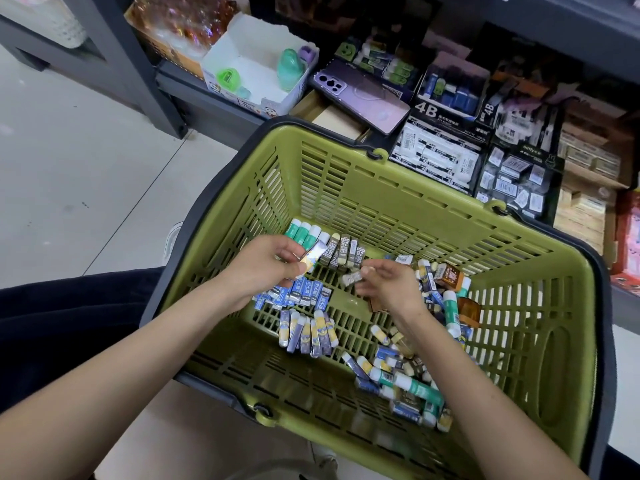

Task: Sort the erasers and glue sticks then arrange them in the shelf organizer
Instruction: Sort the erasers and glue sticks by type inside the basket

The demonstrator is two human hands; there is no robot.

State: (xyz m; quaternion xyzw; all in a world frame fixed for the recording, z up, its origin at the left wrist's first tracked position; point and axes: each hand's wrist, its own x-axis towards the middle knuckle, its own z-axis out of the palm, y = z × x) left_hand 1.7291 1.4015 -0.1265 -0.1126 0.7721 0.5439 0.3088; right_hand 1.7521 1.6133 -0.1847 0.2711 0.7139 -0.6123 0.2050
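With the left hand [263, 261], just left of frame centre, gripping a yellow-and-purple bar [313, 256] between thumb and curled fingers. With the right hand [388, 285], just beside it at centre, pinching a small grey-white eraser [351, 278] at the fingertips, remaining fingers loosely curled. Both reaching down into a green slatted basket [346, 181] that fills the middle and lower right of the frame, both held items raised above its bottom.

Sorted into neat rows on the basket bottom:
- green-and-white glue sticks [306, 232], just above the left hand;
- 2B erasers [343, 252], dark-sleeved, touching the glue sticks on their right side;
- blue erasers [298, 294], directly below the two hands;
- purple bars [308, 332], side by side, lower still and near frame centre.

Piled loose along the right and lower right of the basket, partly under the right forearm: a heap [408, 375] of mixed glue sticks, erasers and small brown boxes, unsorted.

Across the top of the frame, on a low grey shelf [214, 112]: a white box [256, 74] with green items inside at upper centre-left, a purple phone [360, 95] lying face down at upper centre, and open 4B boxes [436, 150] of erasers at upper right, just beyond the basket rim. At left, pale tiled floor [86, 168].
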